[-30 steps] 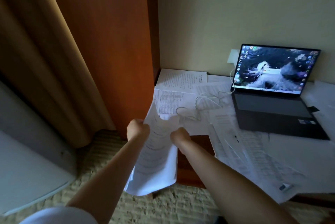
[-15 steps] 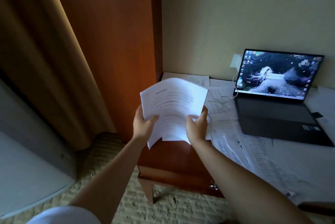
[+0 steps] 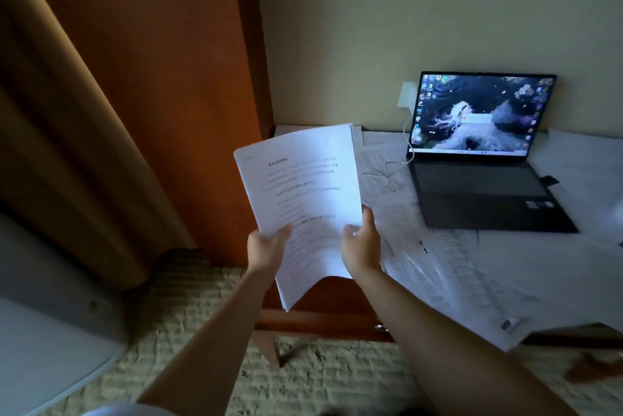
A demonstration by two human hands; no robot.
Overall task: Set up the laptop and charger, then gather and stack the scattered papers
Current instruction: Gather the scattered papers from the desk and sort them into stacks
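Wardrobe (image 3: pixel 161 78), a tall panel of red-brown wood, fills the upper left, with a tan curtain (image 3: pixel 67 152) hanging in front of its left part and a pale wall (image 3: pixel 404 11) to its right. Patterned carpet (image 3: pixel 202 314) covers the floor below. A wooden desk (image 3: pixel 323 307) stands in the corner between wardrobe and wall; only its near left corner shows bare wood, the rest lying under loose papers (image 3: pixel 455 264) that spread from the back edge to the near edge, some of them overhanging the near edge at the right.

An open laptop (image 3: pixel 478 159) sits toward the back of the desk on the papers, its screen lit with a desktop picture and facing the camera. A white charger cable (image 3: pixel 387 176) runs from the laptop's left side, loops over the papers beside it, and also rises toward a white socket plate (image 3: pixel 406 95) on the wall just behind the screen's left edge.

Over the desk's near left corner, lifted clear of the surface, is a printed sheaf (image 3: pixel 303 186), its text facing the camera and its bottom edge curling downward. The left hand (image 3: pixel 266 250) is clamped on the sheaf's lower left edge, thumb on the front. The right hand (image 3: pixel 360 247) pinches the lower right edge, thumb on the front and fingers behind. Both forearms reach in from the bottom of the view.
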